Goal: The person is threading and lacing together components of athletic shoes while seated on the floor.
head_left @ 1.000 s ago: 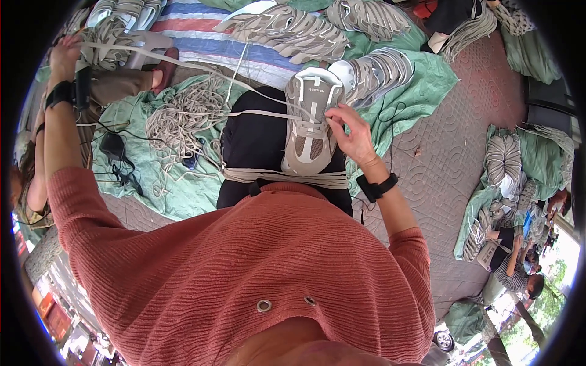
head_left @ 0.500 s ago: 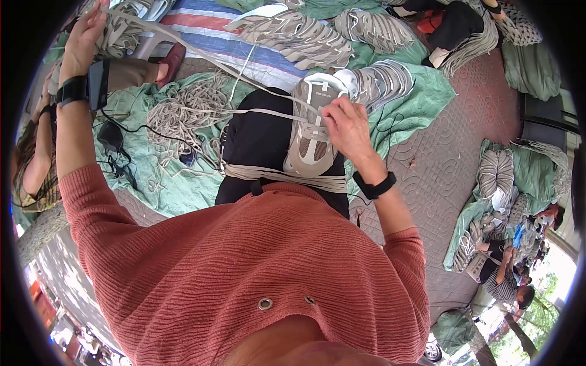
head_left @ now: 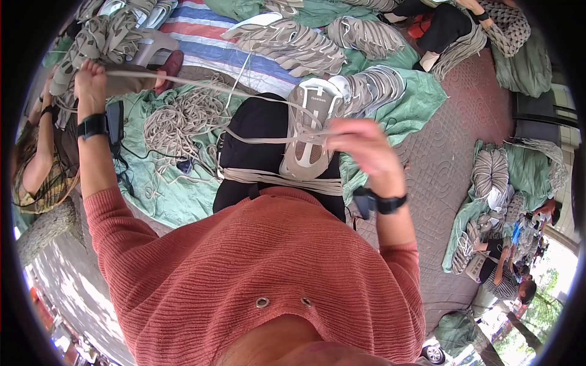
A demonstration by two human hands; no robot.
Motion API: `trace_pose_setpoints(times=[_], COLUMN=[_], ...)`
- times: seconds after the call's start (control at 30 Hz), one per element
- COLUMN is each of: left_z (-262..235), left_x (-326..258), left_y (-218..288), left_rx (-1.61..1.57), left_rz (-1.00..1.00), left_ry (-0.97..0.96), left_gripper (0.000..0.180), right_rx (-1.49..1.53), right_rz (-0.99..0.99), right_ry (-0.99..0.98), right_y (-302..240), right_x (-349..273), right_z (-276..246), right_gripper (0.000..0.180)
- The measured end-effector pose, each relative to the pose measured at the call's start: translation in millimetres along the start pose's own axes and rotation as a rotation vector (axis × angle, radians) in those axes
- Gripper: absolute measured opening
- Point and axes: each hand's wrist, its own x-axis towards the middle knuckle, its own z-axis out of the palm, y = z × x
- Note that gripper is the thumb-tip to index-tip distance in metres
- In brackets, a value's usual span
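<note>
A grey shoe upper (head_left: pixel 309 133) lies on my lap, over black trousers (head_left: pixel 256 131). My left hand (head_left: pixel 90 75) is raised far out to the left, shut on a beige lace (head_left: pixel 195 85) that runs taut back to the shoe. My right hand (head_left: pixel 365 149) hovers blurred just right of the shoe, fingers curled near the lace strands crossing it. Whether it grips a strand I cannot tell. More beige laces (head_left: pixel 274 178) are wrapped around my thigh.
A loose heap of laces (head_left: pixel 180 122) lies on a green tarp (head_left: pixel 152 189) to my left. Stacks of shoe uppers (head_left: pixel 293 46) cover a striped sheet ahead. Other people sit at the left edge, top right and lower right.
My left hand has pulled the lace farther out and up to the left, drawing it taut. My right hand has lifted off the shoe and shifted slightly right.
</note>
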Motion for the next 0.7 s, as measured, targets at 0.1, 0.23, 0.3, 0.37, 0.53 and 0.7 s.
trace_pose_setpoints(times=[0.1,0.23,0.3,0.37,0.53,0.7], left_z=[-11,5,1,18,84,109], left_x=[-13,-84,-104,-141,-256,-311], left_y=[-26,-62,-85,-127,-236,-267], left_rx=[0.167,0.714,0.907,1.020,0.820,1.082], left_rz=[0.359,0.983,1.018,0.930,0.443,0.059], left_ry=[0.155,0.336,0.137,-0.128,-0.816,-1.162], left_gripper=[0.013,0.019,0.018,0.013,0.010,0.005], right_rx=[0.598,0.609,0.580,0.552,0.709,0.778], right_rz=[-0.320,-0.547,-0.509,-0.467,-0.421,-0.404], right_ry=[0.476,0.557,0.753,0.920,1.351,1.897], right_y=[-50,-87,-76,-47,31,46], right_x=[-53,-134,-181,-241,-332,-279], right_z=[-38,-120,-161,-203,-260,-286], right_gripper=[0.011,0.009,0.011,0.014,0.019,0.021])
